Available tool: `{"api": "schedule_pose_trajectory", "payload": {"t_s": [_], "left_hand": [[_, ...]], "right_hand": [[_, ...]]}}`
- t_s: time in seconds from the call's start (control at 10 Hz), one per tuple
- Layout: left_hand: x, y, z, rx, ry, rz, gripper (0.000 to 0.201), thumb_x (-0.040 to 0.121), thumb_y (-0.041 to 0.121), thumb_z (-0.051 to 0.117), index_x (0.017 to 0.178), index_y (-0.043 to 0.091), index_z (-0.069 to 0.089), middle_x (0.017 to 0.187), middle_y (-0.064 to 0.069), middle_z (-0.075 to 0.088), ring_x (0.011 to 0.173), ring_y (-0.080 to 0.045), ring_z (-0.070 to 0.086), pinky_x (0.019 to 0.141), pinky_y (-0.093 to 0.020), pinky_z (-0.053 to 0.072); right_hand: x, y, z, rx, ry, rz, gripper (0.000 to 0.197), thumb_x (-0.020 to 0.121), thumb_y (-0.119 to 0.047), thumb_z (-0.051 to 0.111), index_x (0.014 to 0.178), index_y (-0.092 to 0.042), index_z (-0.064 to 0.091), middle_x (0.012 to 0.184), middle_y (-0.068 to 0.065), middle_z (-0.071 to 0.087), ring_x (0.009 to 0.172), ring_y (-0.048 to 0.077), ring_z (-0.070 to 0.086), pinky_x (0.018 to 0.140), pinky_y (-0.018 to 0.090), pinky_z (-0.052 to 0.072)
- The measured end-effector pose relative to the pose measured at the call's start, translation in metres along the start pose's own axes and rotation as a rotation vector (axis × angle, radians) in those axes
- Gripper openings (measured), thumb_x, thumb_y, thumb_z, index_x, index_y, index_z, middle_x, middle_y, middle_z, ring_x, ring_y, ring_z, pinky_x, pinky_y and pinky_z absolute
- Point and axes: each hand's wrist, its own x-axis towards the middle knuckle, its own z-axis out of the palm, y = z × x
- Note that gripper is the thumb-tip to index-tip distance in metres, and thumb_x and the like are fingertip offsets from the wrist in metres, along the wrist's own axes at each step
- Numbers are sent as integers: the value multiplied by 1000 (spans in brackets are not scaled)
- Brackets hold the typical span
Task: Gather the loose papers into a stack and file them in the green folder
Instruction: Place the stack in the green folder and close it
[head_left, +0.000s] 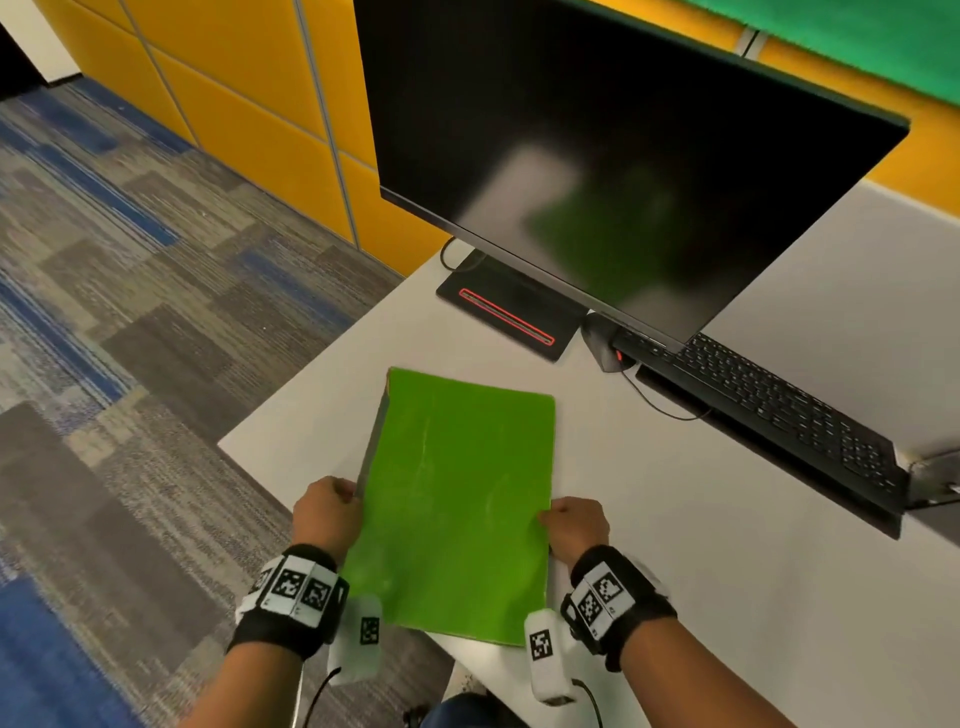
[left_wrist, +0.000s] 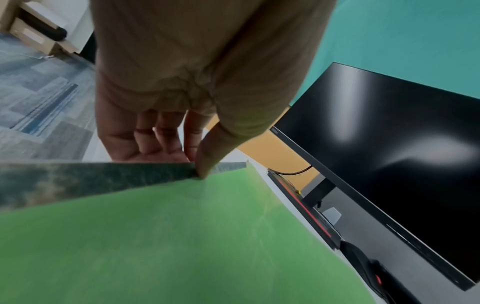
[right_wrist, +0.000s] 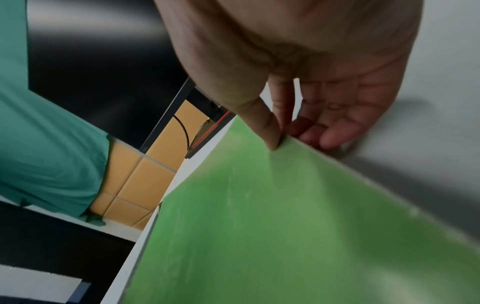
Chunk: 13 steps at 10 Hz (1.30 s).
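The green folder is closed and lies on the white desk, its near end reaching the desk's front edge. My left hand grips its left, dark-spined edge, thumb on top of the cover and fingers underneath. My right hand pinches the right edge, thumb on the green cover and fingers curled below it. No loose papers show in any view; whether any sit inside the folder is hidden.
A large dark monitor stands behind the folder on a black base with a red stripe. A black keyboard and mouse lie to the right. Carpeted floor drops off left of the desk.
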Motion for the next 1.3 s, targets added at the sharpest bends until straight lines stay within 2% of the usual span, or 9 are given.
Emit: {"api": "schedule_pose_trajectory", "payload": {"t_s": [0.2, 0.3, 0.4, 0.7, 0.8, 0.9, 1.0, 1.2, 1.3], "left_hand": [[48, 29, -46, -59, 54, 99, 17, 73, 0, 69, 89, 3, 73, 77, -12, 75, 92, -30, 69, 83, -29, 53], [80, 57, -64, -63, 59, 139, 21, 74, 0, 70, 94, 5, 72, 62, -3, 72, 87, -21, 66, 68, -10, 50], [111, 75, -73, 41, 56, 149, 19, 75, 5, 71, 93, 10, 75, 97, -17, 75, 97, -30, 67, 87, -34, 52], [148, 99, -60, 153, -17, 125, 26, 81, -1, 64, 103, 8, 75, 115, -19, 69, 102, -38, 64, 91, -37, 52], [154, 104, -57, 191, -12, 119, 26, 81, 1, 63, 103, 8, 75, 115, -16, 70, 103, -37, 63, 90, -36, 50], [154, 107, -59, 217, -3, 76, 21, 79, 5, 67, 98, 6, 77, 106, -18, 72, 95, -37, 66, 81, -34, 51], [160, 105, -57, 207, 34, 46, 18, 77, 10, 68, 90, 1, 76, 97, -19, 74, 77, -34, 64, 76, -35, 55], [146, 107, -52, 184, 69, 71, 24, 80, 4, 64, 104, 3, 70, 109, -24, 67, 89, -38, 64, 77, -37, 51], [127, 106, -61, 163, 91, 129, 35, 82, 15, 67, 115, 2, 63, 117, -24, 65, 97, -38, 63, 84, -41, 51]], "right_hand": [[11, -22, 19, 96, -47, -42, 42, 71, -12, 73, 36, -17, 50, 54, 8, 56, 64, 22, 56, 77, 44, 55], [17, -54, 25, 212, -141, 4, 30, 78, -9, 66, 52, -20, 56, 57, 4, 60, 67, 22, 59, 81, 41, 57], [29, -74, 31, 333, -222, 49, 24, 81, -4, 61, 62, -18, 56, 41, -7, 62, 64, 18, 61, 80, 33, 57], [47, -86, 39, 403, -242, 132, 19, 80, -5, 62, 66, -16, 55, 31, -12, 58, 52, 11, 63, 68, 24, 58], [51, -87, 39, 394, -222, 130, 11, 75, -7, 65, 72, -13, 56, 38, -8, 64, 63, 15, 66, 66, 24, 60], [52, -88, 41, 323, -186, 114, 23, 73, -11, 68, 94, -6, 62, 85, 8, 73, 79, 20, 71, 69, 26, 61], [53, -93, 46, 136, -88, 87, 35, 71, -18, 71, 101, -1, 66, 103, 13, 72, 86, 22, 72, 69, 28, 60], [43, -101, 39, -171, 6, -62, 23, 73, -28, 71, 81, -7, 65, 97, 15, 74, 87, 28, 71, 68, 29, 54], [32, -100, 14, -42, -99, -97, 27, 73, -33, 74, 68, -10, 60, 69, 8, 70, 64, 22, 68, 66, 32, 57]]}}
